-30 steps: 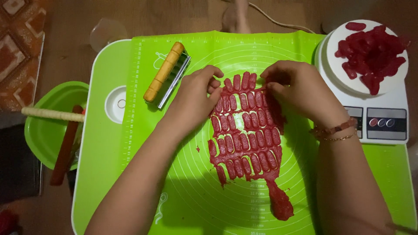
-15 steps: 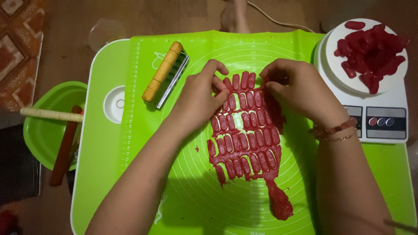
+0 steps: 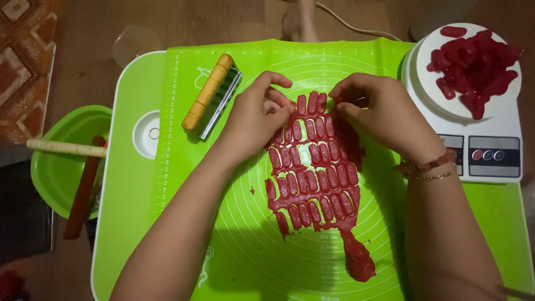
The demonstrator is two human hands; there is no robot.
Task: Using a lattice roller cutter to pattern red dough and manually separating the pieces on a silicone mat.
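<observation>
On red dough sheet (image 3: 315, 173), both hands pinching

Warm, dim indoor light, fairly sharp at centre.

Light falls from above, so the forearms cast soft dark shadows on the green silicone mat (image 3: 245, 262). The wooden floor (image 3: 100, 22) looks murky, the white kitchen scale (image 3: 496, 125) shows mild glare, and corners darken slightly.

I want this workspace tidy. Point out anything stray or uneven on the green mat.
A small red crumb lies alone on the green mat, left of the cut red dough sheet. The sheet's lower end trails into a ragged uncut tail. Both hands, left hand and right hand, pinch its top edge.
</observation>
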